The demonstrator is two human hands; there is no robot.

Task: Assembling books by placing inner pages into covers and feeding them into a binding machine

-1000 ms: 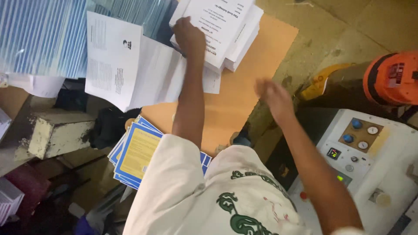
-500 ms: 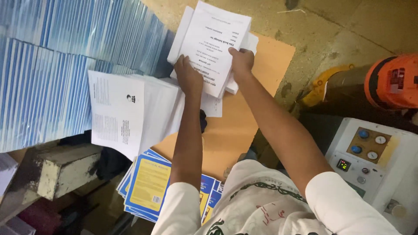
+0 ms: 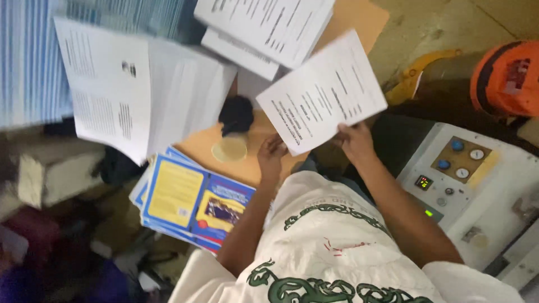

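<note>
Both my hands hold a thin set of white printed sheets (image 3: 323, 92) close to my chest, above the tan board (image 3: 236, 151). My left hand (image 3: 272, 154) grips the sheets' lower left corner. The lower right edge is pinched by my right hand (image 3: 353, 140). A taller stack of the same printed sheets (image 3: 266, 28) lies farther away on the board. Beside my left hand sit a small round pale lid (image 3: 229, 148) and a black object (image 3: 236, 112).
Loose white printed pages (image 3: 129, 90) spread at the left over blue-striped stacks (image 3: 33, 56). Yellow-and-blue covers (image 3: 188, 199) are piled at the board's near left edge. A white machine panel with round buttons (image 3: 460, 163) stands right. An orange device (image 3: 508, 76) is behind it.
My hands lifted a set of sheets off the far stack and brought it toward my body. The view has shifted closer and lower.
</note>
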